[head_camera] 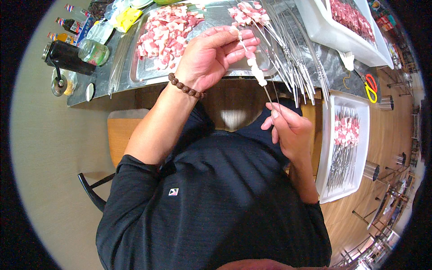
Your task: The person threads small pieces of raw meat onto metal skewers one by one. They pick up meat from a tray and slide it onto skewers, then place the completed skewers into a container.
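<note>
My left hand (211, 55), with a brown bead bracelet on its wrist, pinches a small piece of meat (240, 34) between thumb and forefinger at the tip of a metal skewer. Below that, several pale and pink meat pieces (257, 74) are threaded along the skewer. Its bare lower shaft (268, 93) is gripped by my right hand (288, 130). A second thin skewer (276, 90) runs beside it into the same fingers. Behind my left hand, a metal tray (134, 75) holds a heap of cut raw meat (167, 35) and a group of loaded skewers (249, 15).
Bare skewers (118, 64) lie left of the tray, more (303, 64) on its right. White bins with meat skewers stand at upper right (341, 44) and lower right (363, 135). Scissors (370, 88) lie near the table edge. Jars (93, 53) and bottles (69, 25) stand left.
</note>
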Tool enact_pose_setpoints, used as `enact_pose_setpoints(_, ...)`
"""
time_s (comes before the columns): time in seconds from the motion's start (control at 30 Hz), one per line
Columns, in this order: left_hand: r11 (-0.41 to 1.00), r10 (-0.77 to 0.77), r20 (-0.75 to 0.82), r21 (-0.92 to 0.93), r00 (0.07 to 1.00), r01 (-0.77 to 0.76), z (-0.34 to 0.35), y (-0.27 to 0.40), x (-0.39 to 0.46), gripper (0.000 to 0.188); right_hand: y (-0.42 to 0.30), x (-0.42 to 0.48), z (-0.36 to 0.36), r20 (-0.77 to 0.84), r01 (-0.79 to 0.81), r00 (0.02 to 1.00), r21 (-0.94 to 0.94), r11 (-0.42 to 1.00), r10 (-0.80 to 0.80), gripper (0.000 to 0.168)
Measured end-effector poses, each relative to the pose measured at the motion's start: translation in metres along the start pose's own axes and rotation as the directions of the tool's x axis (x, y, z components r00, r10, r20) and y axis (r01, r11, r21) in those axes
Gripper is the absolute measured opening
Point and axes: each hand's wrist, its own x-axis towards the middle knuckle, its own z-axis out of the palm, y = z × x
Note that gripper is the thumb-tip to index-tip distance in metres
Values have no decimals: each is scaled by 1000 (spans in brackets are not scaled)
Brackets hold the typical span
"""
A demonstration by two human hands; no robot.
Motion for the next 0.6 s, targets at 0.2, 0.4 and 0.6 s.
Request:
enact_pose_setpoints(0.2, 998, -31, -4, -56, 1000, 31, -6, -5, 0, 25, 4, 6, 4, -11, 28, 1000, 1, 1000, -28, 29)
enact_pose_setpoints(0.4, 995, 12, -3, -100, 1000, -12, -8, -9, 0, 27, 6, 5, 4, -28, -2, 1000, -3, 1000, 2, 27)
enact_pose_setpoints(0.6, 998, 14, -4, -54, 1000, -14, -8, -8, -1, 24, 6, 8, 6, -36, 11, 999, -25, 1000, -12, 26)
